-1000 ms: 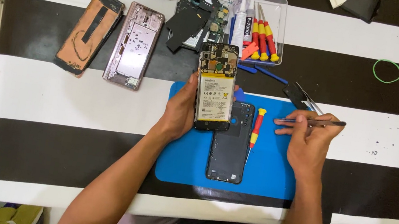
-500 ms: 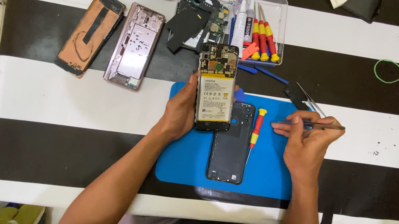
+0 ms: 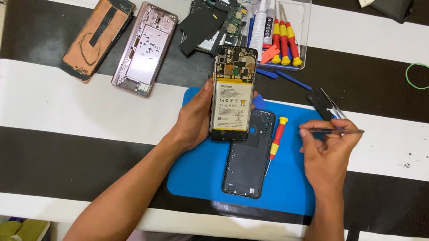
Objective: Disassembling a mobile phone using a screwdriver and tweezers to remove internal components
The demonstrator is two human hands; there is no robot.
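The opened phone (image 3: pixel 232 95), its back off so the battery and circuit board face up, lies half on the blue mat (image 3: pixel 199 171) and half on the striped bench (image 3: pixel 54 98), with the left hand (image 3: pixel 195 118) closed around its left edge, a grip that appears meant to keep it steady and flat. The mat seems to serve as a soft, non-slip work area on the bench. Just right of the phone, touching or nearly so, the dark back cover (image 3: pixel 248 155) lies inner side up on the mat, set aside but within reach. To the far left rest two other stripped phone bodies, a copper-toned one (image 3: pixel 97 34) and a pinkish frame (image 3: pixel 145 48), well apart from the work. A clear tray (image 3: pixel 306 31) at the top holds spare screwdrivers and a glue tube, keeping small tools together. A red-and-yellow screwdriver (image 3: pixel 278 136) lies on the mat between cover and right hand. The right hand (image 3: pixel 326 153) pinches thin tweezers (image 3: pixel 336 130) between its fingertips, held level above the mat's right edge, tips pointing left toward the phone.
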